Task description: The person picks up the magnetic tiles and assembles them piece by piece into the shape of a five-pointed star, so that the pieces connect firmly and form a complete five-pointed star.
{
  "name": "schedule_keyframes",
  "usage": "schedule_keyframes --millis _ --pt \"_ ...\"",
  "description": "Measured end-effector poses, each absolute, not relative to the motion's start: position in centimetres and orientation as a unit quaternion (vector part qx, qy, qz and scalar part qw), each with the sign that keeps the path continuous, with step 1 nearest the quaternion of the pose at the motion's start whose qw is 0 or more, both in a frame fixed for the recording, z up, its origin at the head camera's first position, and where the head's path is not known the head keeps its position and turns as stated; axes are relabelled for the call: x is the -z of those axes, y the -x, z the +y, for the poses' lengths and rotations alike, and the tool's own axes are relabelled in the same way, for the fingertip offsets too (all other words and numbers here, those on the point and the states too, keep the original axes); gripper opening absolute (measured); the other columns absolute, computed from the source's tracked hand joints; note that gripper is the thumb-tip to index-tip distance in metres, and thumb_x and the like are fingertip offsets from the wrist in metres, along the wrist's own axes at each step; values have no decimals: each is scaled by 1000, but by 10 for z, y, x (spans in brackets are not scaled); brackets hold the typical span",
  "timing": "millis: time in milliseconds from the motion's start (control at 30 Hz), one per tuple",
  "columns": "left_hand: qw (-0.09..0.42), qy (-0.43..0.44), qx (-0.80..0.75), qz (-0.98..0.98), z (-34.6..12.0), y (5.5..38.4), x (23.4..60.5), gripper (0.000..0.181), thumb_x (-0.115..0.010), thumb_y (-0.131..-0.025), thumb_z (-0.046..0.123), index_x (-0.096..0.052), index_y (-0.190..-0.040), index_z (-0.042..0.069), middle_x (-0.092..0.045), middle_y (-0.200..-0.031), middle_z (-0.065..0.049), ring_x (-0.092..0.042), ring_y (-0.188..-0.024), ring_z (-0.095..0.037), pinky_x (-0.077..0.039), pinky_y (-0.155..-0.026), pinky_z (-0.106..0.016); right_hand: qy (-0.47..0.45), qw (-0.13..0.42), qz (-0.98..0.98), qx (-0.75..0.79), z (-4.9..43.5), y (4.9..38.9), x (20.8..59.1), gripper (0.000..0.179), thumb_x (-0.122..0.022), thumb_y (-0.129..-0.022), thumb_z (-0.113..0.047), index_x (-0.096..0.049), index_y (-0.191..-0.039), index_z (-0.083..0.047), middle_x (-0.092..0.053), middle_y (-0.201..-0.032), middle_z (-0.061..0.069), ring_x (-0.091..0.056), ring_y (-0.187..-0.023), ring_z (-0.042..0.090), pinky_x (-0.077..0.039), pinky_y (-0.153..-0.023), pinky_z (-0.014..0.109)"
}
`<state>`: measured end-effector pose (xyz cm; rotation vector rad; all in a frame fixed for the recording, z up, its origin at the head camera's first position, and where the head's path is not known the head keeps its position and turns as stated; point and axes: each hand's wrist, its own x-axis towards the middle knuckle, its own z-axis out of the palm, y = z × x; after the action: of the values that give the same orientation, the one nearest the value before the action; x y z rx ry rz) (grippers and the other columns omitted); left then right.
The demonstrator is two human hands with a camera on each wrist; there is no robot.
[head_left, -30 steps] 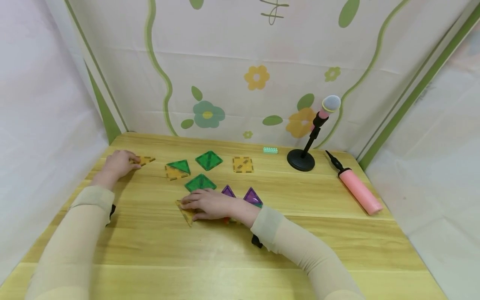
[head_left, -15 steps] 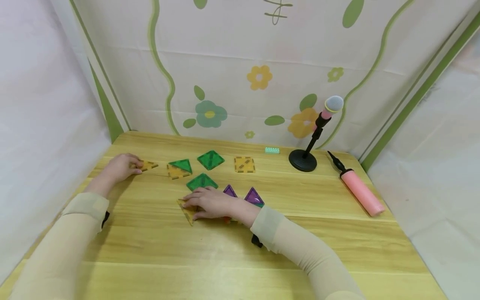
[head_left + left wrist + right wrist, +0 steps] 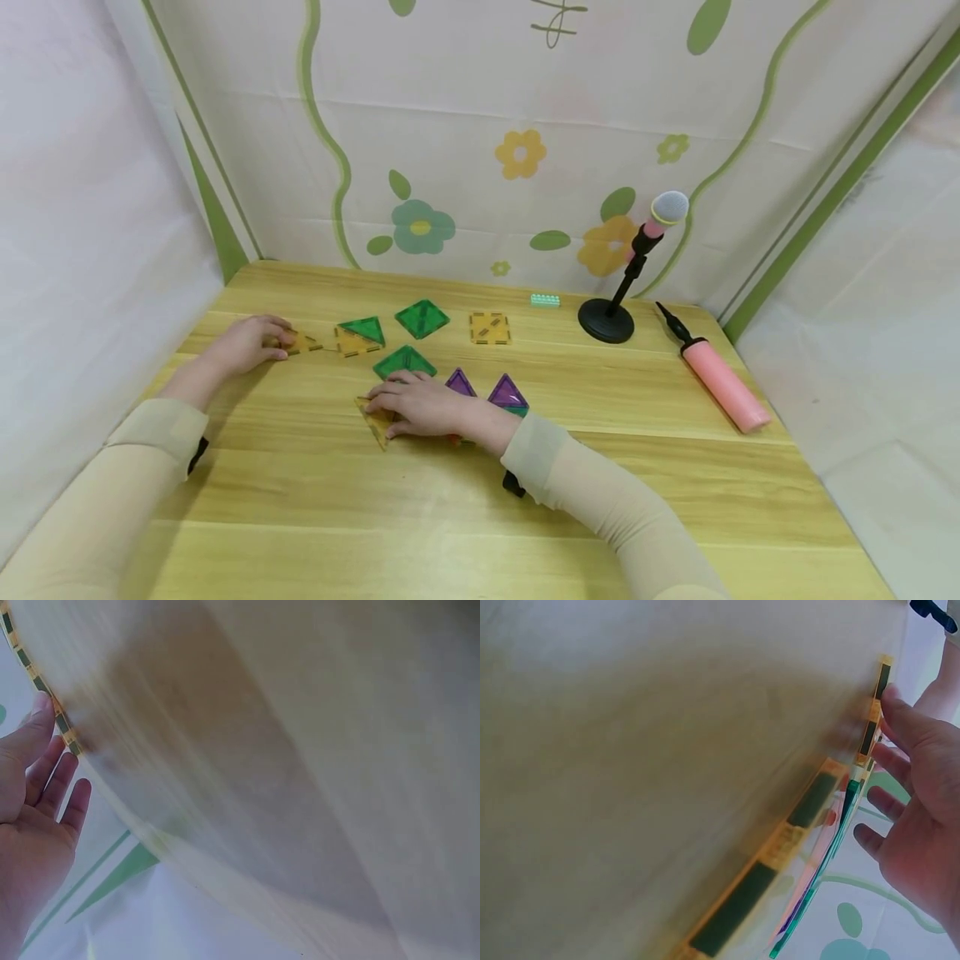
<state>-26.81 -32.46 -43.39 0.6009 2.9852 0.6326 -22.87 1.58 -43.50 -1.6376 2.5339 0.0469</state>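
On the left of the table, my left hand [image 3: 251, 343] pinches a translucent orange triangular magnetic tile [image 3: 303, 342] between thumb and fingers. The left wrist view shows the thumb at that tile's edge. My right hand [image 3: 420, 404] holds another orange triangular tile [image 3: 374, 427], its thumb at the near edge and fingers spread over the far side. Just beyond the right hand lie green tiles [image 3: 405, 362]. Purple triangular tiles [image 3: 508, 393] show behind the right wrist, with other tiles there partly hidden. A square of one green and one orange triangle [image 3: 359, 337] lies right of the left hand.
Farther back lie a green diamond of tiles [image 3: 422, 318], an orange square [image 3: 490, 328] and a mint studded brick [image 3: 545, 300]. A toy microphone [image 3: 669, 208] stands on a black stand [image 3: 606, 322]. Beside it lies a pink hand pump [image 3: 724, 385]. Fabric walls enclose the wooden table [image 3: 420, 533].
My left hand has brought its orange tile slightly nearer and to the right, closer to the green-and-orange square. The right hand stays on its tile. The head view has shifted a little.
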Motion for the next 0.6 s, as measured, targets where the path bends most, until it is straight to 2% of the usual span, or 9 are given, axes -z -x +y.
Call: schedule_keyframes --millis 233,467,600 --pt "45 -186 -218 957 -323 264 433 28 -70 -84 12 -69 -108 -1 -40 -134 -36 -35 -122 -56 -28 -100 -65 543 60 836 -44 16 226 433 57 -47 -95 -47 -34 -147 -27 -34 -150 -8 -27 -138 21 -25 -112 42" --pt "50 -201 -218 954 -317 257 429 25 -72 -81 9 -70 -105 3 -46 -133 -31 -38 -122 -54 -31 -99 -63 539 56 839 -45 16 224 433 56 -47 -95 -48 -34 -147 -28 -34 -149 -9 -28 -138 22 -25 -112 43" --pt "59 -205 -227 950 -313 253 428 32 -73 -80 9 -67 -112 3 -48 -133 -28 -39 -123 -52 -31 -101 -62 533 53 843 -44 15 223 433 57 -46 -95 -50 -35 -146 -28 -34 -150 -8 -28 -138 21 -26 -112 43"
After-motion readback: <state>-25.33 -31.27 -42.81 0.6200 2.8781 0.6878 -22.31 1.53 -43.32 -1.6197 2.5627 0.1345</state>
